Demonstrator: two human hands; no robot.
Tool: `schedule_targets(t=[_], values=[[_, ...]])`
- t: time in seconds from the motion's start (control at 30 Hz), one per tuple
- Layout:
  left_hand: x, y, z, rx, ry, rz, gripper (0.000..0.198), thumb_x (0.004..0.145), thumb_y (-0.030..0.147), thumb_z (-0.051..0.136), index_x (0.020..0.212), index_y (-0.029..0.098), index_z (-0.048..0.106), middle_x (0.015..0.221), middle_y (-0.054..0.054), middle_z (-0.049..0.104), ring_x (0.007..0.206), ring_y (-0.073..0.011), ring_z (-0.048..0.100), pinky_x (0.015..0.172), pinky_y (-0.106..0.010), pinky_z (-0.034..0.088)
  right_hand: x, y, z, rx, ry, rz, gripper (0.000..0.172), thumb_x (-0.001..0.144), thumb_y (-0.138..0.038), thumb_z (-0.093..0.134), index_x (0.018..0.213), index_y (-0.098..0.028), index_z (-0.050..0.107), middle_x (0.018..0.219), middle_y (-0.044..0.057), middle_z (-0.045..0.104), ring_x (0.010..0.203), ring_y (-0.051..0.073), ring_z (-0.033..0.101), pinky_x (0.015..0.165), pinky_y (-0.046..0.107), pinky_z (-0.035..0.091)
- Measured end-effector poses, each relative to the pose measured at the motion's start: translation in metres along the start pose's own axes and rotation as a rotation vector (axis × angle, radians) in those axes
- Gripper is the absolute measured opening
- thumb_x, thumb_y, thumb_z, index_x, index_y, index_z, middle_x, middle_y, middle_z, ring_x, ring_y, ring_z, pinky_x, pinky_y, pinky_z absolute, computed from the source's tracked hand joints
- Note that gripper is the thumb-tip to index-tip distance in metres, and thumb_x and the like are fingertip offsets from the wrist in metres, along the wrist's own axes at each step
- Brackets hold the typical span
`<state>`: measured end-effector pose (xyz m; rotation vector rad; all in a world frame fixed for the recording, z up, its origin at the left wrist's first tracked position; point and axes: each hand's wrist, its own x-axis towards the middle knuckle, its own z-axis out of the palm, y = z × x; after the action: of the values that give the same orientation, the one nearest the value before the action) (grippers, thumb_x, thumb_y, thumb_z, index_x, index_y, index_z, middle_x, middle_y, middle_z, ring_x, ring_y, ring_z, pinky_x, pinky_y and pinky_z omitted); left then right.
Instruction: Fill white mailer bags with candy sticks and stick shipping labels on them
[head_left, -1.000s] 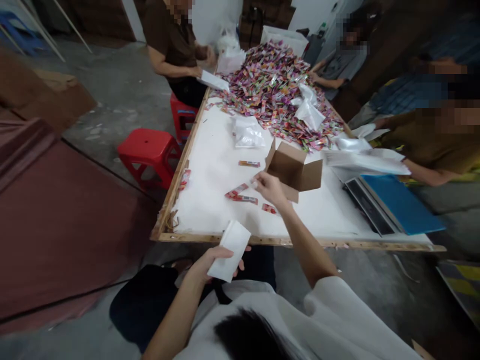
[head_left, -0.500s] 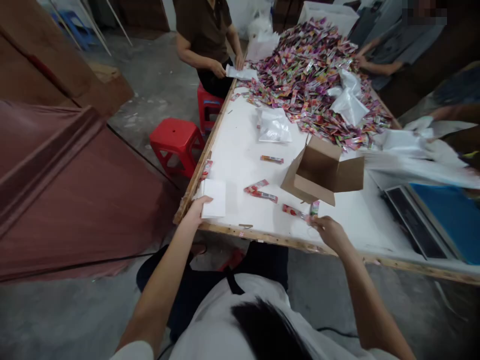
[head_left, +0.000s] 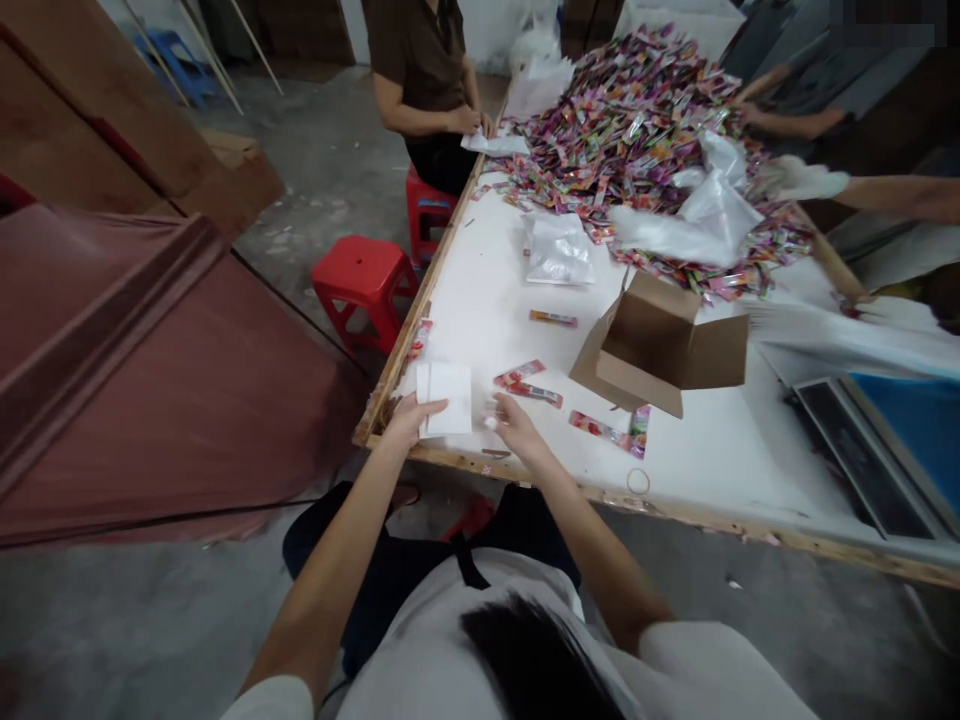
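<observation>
My left hand (head_left: 409, 420) rests on a flat white bag (head_left: 446, 411) lying at the near left edge of the white table (head_left: 487, 310), its fingers pressing the bag's left side. My right hand (head_left: 512, 424) sits just right of the bag, fingers curled at the bag's right edge; whether it pinches the bag I cannot tell. A few red candy sachets (head_left: 527, 383) lie just beyond the hands, and more sachets (head_left: 611, 432) lie to the right. An open brown cardboard box (head_left: 660, 345) stands past them.
A big heap of colourful sachets (head_left: 637, 130) covers the far table, with clear plastic bags (head_left: 559, 252) on it. Other people's hands work at the far left and right sides. A scale with a blue top (head_left: 892, 450) is at right. Red stools (head_left: 364, 285) stand left of the table.
My left hand brought the white bag from my lap onto the table edge. My right hand moved from near the box back and then left to the bag.
</observation>
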<state>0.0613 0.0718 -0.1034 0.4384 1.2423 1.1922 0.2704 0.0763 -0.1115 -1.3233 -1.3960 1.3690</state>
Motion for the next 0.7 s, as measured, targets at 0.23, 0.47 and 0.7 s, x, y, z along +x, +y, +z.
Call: schedule_targets(t=[0.23, 0.47, 0.7], values=[[0.001, 0.008, -0.006, -0.081, 0.017, 0.041, 0.039, 0.071, 0.023, 0.080, 0.104, 0.008, 0.067, 0.094, -0.017, 0.077, 0.098, -0.0321, 0.072, 0.088, -0.043, 0.057, 0.049, 0.001, 0.065, 0.395, -0.038, 0.179, 0.043, 0.057, -0.042, 0.082, 0.081, -0.019, 0.054, 0.067, -0.003, 0.064, 0.063, 0.013, 0.057, 0.057, 0.023, 0.044], [0.013, 0.006, -0.017, -0.118, 0.077, 0.011, 0.029, 0.077, 0.010, 0.069, 0.105, 0.008, 0.064, 0.090, -0.015, 0.077, 0.101, -0.0305, 0.071, 0.093, -0.044, 0.056, 0.054, 0.014, 0.057, 0.443, -0.030, 0.237, 0.036, 0.063, -0.039, 0.075, 0.083, -0.019, 0.052, 0.068, 0.001, 0.067, 0.073, 0.019, 0.065, 0.065, 0.030, 0.051], [0.020, 0.007, -0.012, -0.112, 0.066, 0.009, 0.034, 0.080, 0.013, 0.068, 0.113, 0.009, 0.063, 0.094, -0.012, 0.077, 0.099, -0.0275, 0.072, 0.090, -0.041, 0.057, 0.062, 0.018, 0.075, 0.340, 0.124, 0.203, 0.028, 0.072, -0.028, 0.059, 0.096, -0.020, 0.048, 0.089, 0.003, 0.068, 0.085, 0.019, 0.063, 0.078, 0.031, 0.050]])
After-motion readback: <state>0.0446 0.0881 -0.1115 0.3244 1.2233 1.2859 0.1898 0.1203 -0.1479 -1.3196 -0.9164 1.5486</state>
